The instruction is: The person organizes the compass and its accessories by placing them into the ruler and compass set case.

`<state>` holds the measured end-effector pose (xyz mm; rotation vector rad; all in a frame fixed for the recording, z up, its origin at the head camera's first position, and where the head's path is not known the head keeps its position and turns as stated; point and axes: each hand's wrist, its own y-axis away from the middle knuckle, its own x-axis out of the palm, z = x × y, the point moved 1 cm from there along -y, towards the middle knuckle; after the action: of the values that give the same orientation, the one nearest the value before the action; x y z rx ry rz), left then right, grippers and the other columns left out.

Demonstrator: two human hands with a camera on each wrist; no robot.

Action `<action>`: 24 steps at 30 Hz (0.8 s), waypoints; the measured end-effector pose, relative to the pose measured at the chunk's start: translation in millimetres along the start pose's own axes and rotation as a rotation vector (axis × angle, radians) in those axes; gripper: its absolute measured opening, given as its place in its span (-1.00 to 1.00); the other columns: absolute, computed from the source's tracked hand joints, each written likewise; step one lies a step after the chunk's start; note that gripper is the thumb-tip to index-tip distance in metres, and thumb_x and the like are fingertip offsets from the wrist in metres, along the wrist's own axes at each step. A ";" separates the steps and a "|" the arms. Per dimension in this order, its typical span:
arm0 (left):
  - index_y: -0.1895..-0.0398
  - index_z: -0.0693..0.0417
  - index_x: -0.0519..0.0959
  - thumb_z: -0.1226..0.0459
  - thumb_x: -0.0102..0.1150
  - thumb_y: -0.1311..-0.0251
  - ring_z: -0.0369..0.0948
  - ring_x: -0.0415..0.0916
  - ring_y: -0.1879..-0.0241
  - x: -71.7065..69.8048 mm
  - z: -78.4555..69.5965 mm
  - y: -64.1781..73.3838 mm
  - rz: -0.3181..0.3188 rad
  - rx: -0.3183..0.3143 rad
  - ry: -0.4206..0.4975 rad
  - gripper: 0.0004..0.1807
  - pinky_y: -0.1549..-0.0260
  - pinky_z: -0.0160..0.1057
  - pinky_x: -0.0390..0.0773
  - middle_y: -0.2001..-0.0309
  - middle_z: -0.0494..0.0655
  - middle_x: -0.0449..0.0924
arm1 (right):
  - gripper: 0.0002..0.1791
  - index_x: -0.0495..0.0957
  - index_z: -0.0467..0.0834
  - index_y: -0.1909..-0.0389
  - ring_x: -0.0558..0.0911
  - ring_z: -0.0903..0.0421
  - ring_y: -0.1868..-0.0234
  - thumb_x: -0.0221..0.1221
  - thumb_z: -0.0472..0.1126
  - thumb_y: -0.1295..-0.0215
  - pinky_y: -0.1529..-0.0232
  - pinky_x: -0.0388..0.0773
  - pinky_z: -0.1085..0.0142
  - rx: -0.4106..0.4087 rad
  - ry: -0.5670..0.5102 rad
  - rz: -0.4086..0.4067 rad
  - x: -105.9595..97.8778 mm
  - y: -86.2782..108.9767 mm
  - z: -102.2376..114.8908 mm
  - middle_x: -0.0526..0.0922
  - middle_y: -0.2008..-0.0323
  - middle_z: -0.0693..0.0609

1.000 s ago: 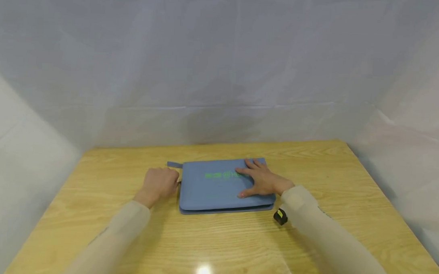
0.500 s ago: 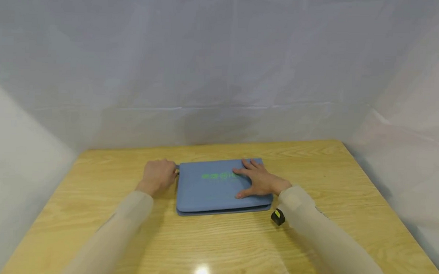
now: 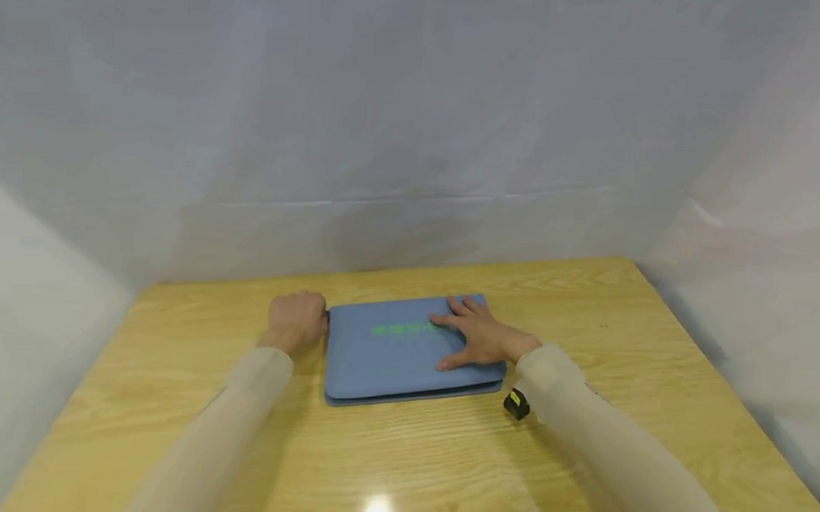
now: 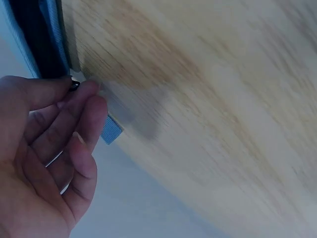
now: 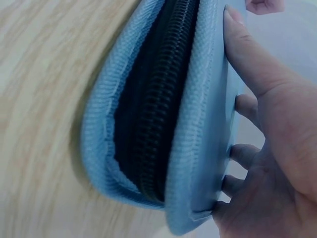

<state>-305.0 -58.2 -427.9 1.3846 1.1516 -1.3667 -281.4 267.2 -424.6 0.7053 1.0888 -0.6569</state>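
Note:
A blue zip document case (image 3: 379, 360) with green print lies flat on the table. My left hand (image 3: 295, 320) is at its far left corner. In the left wrist view, thumb and fingertip pinch a small dark zipper pull (image 4: 75, 86) at the case's edge. A blue fabric tab (image 4: 111, 130) sticks out just past those fingers. My right hand (image 3: 478, 341) rests spread on the right part of the cover, over some of the print. Along the near side, a dark zipper (image 5: 161, 89) runs between the two raised blue edges, seen in the right wrist view.
The wooden table (image 3: 403, 452) has white sheeting (image 3: 414, 135) behind it and at both sides. A small black item with a yellow mark (image 3: 516, 404) sits beside the right sleeve (image 3: 594, 421).
My left hand has slid away from me along the case's left side to the far corner, covering the fabric tab in the head view. The right hand keeps its place on the cover.

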 end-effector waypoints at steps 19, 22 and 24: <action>0.53 0.07 0.61 0.19 0.07 -0.18 0.01 0.55 0.46 0.4 8.7 6.2 0.058 -0.078 0.080 -0.78 0.54 0.02 0.49 0.51 0.00 0.56 | 0.00 0.12 0.04 -0.47 -0.22 -0.30 -0.43 0.24 0.35 -0.05 -0.31 -0.24 -0.23 -0.025 0.012 0.020 -2.0 -8.9 3.3 -0.18 -0.47 -0.24; 0.61 0.07 0.54 0.21 0.01 -0.20 0.02 0.54 0.47 0.8 5.0 11.6 0.026 -0.118 0.089 -0.74 0.53 0.04 0.48 0.51 0.02 0.56 | 0.00 0.12 0.03 -0.47 -0.21 -0.31 -0.43 0.22 0.36 -0.06 -0.31 -0.23 -0.24 -0.038 0.018 0.014 -2.0 -10.1 1.6 -0.18 -0.47 -0.26; 0.57 0.10 0.54 0.21 -0.01 -0.19 0.07 0.56 0.44 2.5 -1.5 15.8 -0.036 -0.139 0.095 -0.75 0.51 0.07 0.49 0.47 0.06 0.58 | 0.01 0.11 0.03 -0.47 -0.22 -0.30 -0.43 0.22 0.36 -0.06 -0.30 -0.21 -0.26 -0.035 0.019 0.016 -1.6 -9.9 0.4 -0.19 -0.47 -0.25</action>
<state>-289.3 -60.0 -430.8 1.3462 1.3145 -1.2320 -289.3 261.1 -424.8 0.6907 1.1082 -0.6174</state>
